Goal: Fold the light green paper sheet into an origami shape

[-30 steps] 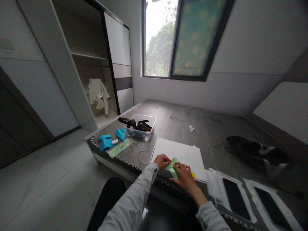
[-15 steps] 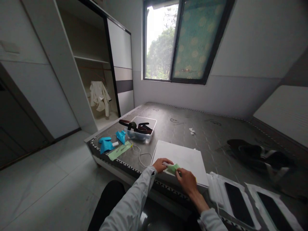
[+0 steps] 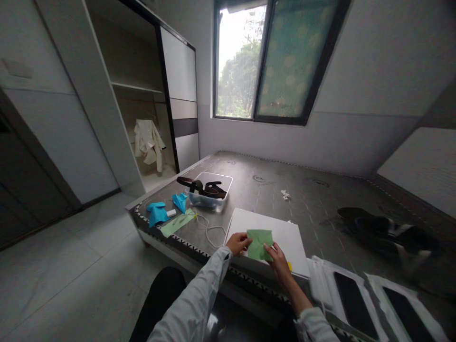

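Between my hands a piece of green paper [image 3: 260, 243] is spread out above a white box [image 3: 285, 232]. My left hand [image 3: 238, 243] pinches its left edge. The fingers of my right hand [image 3: 278, 259] are closed on its lower right side. Something small and yellow [image 3: 289, 266] shows beside my right wrist, at the box's edge. Left of the box, a white cable [image 3: 210, 230] runs past a longer green paper strip [image 3: 176, 224]. Two pieces of folded blue paper [image 3: 157, 214] and a small white object [image 3: 171, 213] lie farther left.
A clear plastic bin [image 3: 213, 204] holds dark straps [image 3: 208, 189]. Two dark flat devices on white wrapping, the nearer a black panel [image 3: 354, 304], lie at the right. A dark bag-like item [image 3: 384, 230] sits farther back on the mattress [image 3: 256, 190]. White scraps [image 3: 285, 194] lie mid-mattress.
The green paper was bunched or folded between my fingers and now lies flat and wide, facing me. My right hand has shifted slightly right and turned.
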`<state>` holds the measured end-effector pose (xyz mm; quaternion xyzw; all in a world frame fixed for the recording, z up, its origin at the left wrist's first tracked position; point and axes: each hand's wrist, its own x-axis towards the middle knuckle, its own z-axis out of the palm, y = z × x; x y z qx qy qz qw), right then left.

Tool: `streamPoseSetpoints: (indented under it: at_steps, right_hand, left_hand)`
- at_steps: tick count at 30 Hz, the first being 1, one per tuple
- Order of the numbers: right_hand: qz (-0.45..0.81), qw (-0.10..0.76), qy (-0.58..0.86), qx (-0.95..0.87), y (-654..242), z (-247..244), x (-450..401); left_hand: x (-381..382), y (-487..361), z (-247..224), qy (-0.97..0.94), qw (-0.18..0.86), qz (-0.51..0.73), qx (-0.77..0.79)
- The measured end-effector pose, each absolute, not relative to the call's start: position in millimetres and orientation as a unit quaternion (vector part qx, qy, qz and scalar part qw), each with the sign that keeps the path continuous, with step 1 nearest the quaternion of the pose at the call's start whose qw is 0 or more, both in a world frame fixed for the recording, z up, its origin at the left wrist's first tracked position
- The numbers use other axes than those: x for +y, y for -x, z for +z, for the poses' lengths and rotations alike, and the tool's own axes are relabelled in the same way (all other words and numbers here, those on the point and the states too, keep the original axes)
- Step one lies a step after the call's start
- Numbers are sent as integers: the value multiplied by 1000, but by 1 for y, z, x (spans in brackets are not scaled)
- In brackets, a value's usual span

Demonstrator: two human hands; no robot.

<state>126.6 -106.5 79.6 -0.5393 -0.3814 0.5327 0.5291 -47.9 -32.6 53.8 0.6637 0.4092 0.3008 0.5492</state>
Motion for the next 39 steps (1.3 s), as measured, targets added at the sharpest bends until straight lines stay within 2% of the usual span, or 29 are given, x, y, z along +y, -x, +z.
streamPoseSetpoints:
  at_steps: [4, 10, 13, 16, 20, 26, 33, 39]
  right_hand:
    - [466, 514, 542, -475, -143, 75, -108]
    - [231, 368, 527, -731, -172, 78, -110]
    - [144, 304, 536, -774, -181, 79, -108]
    - [97, 273, 580, -762, -182, 75, -106]
    - [61, 257, 630, -730, -179, 68, -106]
    - [-15, 241, 585, -774, -188, 62, -115]
    - [9, 251, 638, -728, -188, 50, -117]
    - [-19, 275, 706, -652, -179, 50, -115]
  left_hand:
    - [-29, 45, 49, -701, 444, 330, 450]
    - [-31, 41, 52, -715, 440, 294, 458]
    - [-35, 39, 53, -722, 422, 288, 467]
    - [-40, 37, 54, -750, 361, 299, 466]
    - [-46, 36, 58, -783, 315, 302, 442]
    - [-49, 41, 59, -817, 317, 291, 384]
    - [-51, 34, 59, -806, 282, 235, 465]
    - [-51, 32, 59, -778, 283, 274, 490]
